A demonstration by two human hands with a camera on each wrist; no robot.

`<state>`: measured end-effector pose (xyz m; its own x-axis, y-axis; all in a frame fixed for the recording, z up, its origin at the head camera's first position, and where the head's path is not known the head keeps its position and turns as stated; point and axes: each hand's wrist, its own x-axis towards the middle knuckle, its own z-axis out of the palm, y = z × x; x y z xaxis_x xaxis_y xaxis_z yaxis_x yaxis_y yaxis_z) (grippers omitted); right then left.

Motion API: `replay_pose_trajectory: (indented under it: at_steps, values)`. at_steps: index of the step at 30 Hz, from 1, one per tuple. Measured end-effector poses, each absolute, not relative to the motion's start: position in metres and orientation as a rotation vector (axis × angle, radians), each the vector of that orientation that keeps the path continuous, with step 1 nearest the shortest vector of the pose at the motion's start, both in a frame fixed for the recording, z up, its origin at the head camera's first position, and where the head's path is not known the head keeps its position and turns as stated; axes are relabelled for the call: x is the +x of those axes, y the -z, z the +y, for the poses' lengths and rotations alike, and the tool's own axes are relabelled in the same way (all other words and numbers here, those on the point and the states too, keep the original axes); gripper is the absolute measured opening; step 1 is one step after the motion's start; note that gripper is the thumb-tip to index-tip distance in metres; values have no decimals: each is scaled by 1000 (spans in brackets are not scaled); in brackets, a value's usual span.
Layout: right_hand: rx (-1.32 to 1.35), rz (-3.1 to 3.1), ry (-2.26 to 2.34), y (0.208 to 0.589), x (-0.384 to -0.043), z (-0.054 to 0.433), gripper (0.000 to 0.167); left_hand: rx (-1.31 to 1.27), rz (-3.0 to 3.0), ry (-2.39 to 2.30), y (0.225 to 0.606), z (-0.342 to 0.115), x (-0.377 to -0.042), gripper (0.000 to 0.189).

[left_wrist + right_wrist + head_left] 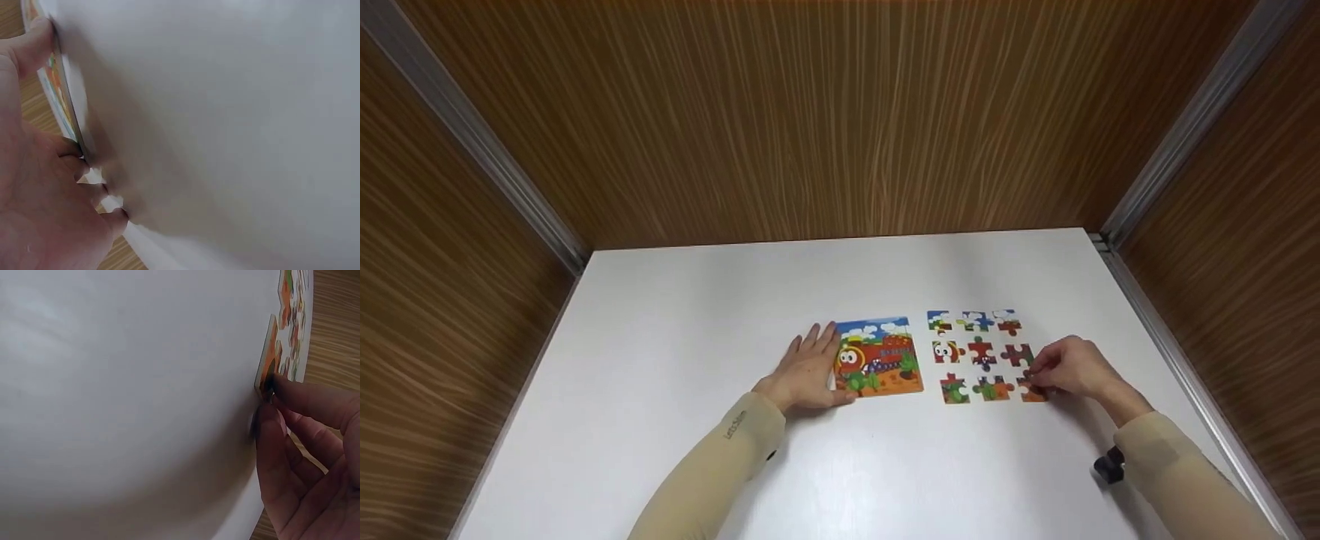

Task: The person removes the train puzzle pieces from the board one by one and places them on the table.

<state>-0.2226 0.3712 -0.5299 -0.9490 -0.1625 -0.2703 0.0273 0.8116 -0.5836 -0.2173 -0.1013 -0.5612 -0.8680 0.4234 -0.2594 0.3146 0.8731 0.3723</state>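
Note:
A square picture board (877, 356) printed with a red cartoon train lies flat on the table. Along its left edge rests my left hand (808, 371), fingers straight and spread, the thumb at the lower left corner; the left wrist view shows this hand (50, 185) against the board's edge (68, 104). Right of the board, separate jigsaw pieces (981, 351) are laid out in three rows of three. My right hand (1072, 367) pinches the bottom right puzzle piece (1033, 393) by its right side. Close up, thumb and fingertips (269, 410) meet at the corner of that orange piece (266, 363).
White tabletop (697, 322) surrounds the board and pieces. Wood-grain panels (840, 120) enclose the back and both sides, with metal rails in the corners. A small black object (1108, 466) shows beside the right sleeve.

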Motion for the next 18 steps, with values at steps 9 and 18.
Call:
replay_pose_trajectory:
  at_steps: [9,18]
  values:
    - [-168,2808,799,522,-222,359,10,516,2698,-620,560,-103,-219,125]
    - [-455,3064,831,503,-233,300,20,437,2891,-685,553,-104,-227,90]
